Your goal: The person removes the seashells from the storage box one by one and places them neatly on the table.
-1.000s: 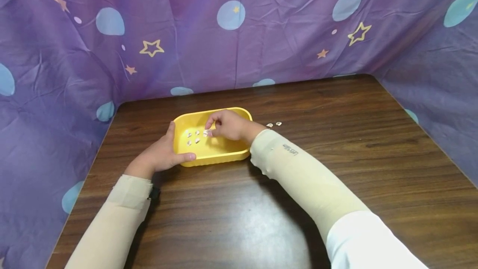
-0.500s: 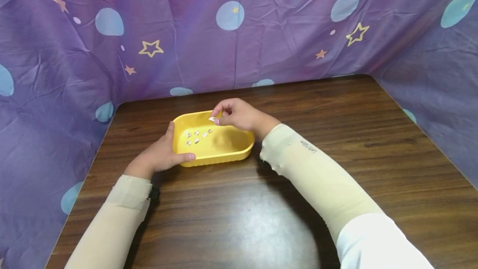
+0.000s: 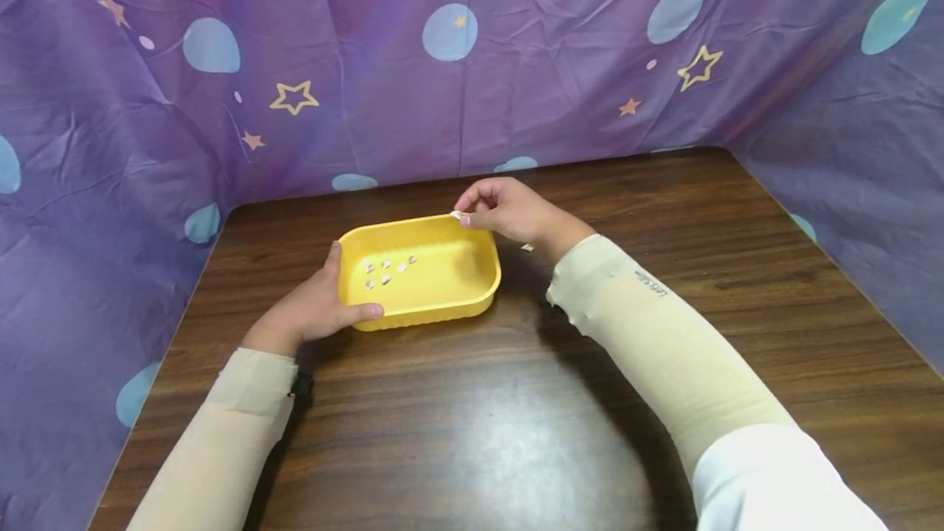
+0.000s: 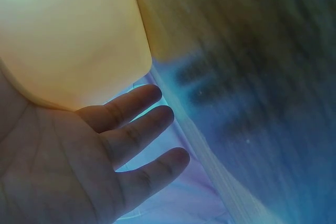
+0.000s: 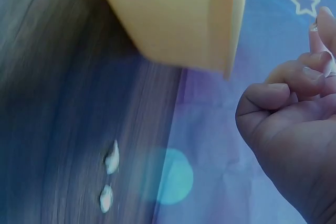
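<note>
A yellow tray (image 3: pixel 413 320) stands on the table, with several small white shells (image 3: pixel 386 279) lying inside towards its left. My left hand (image 3: pixel 313 301) holds the tray's left end, thumb over the near rim; the left wrist view shows three of its fingers (image 4: pixel 139 129) extended below the tray wall. Over the far right rim, my right hand (image 3: pixel 512 207) pinches a small white shell (image 3: pixel 456 215) between thumb and fingertips. Part of that hand is cut off at the right wrist view's edge.
Right of the tray, two white shells, one pointed shell (image 5: pixel 112 158) and one rounder shell (image 5: pixel 106 199), lie on the wooden table (image 3: pixel 442 416). The head view shows only one there, beside my right wrist. A purple patterned cloth (image 3: pixel 383 64) hangs behind the table.
My right hand has risen out of the tray and moved right and away to its far rim, a shell in its fingers. More shells now show in the tray. My left hand stays put.
</note>
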A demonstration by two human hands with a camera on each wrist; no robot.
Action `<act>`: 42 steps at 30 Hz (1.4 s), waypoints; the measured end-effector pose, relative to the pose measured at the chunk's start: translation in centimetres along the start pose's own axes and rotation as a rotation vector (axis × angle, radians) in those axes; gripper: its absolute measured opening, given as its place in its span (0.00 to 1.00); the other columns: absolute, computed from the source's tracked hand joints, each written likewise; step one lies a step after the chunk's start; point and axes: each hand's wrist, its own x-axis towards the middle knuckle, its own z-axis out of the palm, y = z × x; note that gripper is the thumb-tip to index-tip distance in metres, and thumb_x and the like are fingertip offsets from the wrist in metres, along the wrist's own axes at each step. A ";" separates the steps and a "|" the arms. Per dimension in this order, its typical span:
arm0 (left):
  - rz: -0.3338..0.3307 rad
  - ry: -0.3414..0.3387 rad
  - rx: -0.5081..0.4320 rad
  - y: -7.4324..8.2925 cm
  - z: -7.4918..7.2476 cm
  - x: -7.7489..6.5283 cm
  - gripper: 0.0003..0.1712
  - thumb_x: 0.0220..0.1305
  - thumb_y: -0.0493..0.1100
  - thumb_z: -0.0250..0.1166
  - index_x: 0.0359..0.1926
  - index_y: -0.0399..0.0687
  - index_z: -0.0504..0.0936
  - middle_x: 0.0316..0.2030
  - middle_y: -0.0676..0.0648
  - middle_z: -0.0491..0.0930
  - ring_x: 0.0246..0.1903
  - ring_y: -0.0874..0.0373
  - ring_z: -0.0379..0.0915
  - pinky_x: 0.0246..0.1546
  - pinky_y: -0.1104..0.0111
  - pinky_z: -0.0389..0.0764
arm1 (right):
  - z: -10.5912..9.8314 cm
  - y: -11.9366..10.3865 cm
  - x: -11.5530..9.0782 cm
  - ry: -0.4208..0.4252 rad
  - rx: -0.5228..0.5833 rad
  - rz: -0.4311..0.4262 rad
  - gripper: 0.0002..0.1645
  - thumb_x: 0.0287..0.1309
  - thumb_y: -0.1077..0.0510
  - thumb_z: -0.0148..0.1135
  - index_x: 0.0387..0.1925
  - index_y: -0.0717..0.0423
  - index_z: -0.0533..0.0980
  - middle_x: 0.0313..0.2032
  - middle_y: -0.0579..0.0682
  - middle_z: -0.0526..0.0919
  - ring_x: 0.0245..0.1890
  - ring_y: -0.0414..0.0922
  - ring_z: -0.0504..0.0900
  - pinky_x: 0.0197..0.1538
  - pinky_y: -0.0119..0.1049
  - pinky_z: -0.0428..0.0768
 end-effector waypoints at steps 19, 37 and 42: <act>0.001 0.000 0.008 0.4 0.0 -0.2 0.81 0.60 0.68 0.74 0.81 0.34 0.22 0.74 0.23 0.59 0.62 0.38 0.68 0.69 0.41 0.67 | -5.3 4.0 -2.4 0.092 -0.056 0.076 0.10 0.65 0.63 0.71 0.45 0.64 0.84 0.23 0.44 0.72 0.24 0.37 0.67 0.27 0.29 0.66; -0.006 -0.004 0.016 0.4 0.0 -0.1 0.81 0.59 0.69 0.73 0.81 0.35 0.22 0.76 0.23 0.57 0.62 0.38 0.68 0.69 0.41 0.67 | -9.1 6.1 -4.6 0.124 -0.205 0.143 0.12 0.64 0.64 0.71 0.46 0.68 0.83 0.22 0.42 0.74 0.24 0.36 0.68 0.30 0.30 0.70; 0.006 0.000 0.004 0.3 0.0 0.0 0.81 0.59 0.68 0.74 0.82 0.35 0.22 0.74 0.24 0.60 0.61 0.38 0.68 0.69 0.41 0.67 | -9.4 6.4 -4.9 0.143 -0.268 0.169 0.13 0.63 0.62 0.73 0.46 0.67 0.84 0.21 0.41 0.71 0.26 0.37 0.68 0.31 0.32 0.68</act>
